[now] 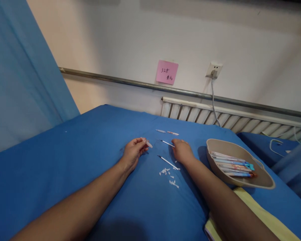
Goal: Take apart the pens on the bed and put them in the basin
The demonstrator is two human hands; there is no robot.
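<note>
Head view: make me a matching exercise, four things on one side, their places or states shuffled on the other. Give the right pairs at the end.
Things
1. Left hand
2. Right hand
3. Basket
4. Note

Places and states
A. at one end of a white refill
B. pink, on the wall
C. holding a pale tube
D. beige, with pens lying in it

Pairs: 1-C, 2-A, 3-D, 4-B
</note>
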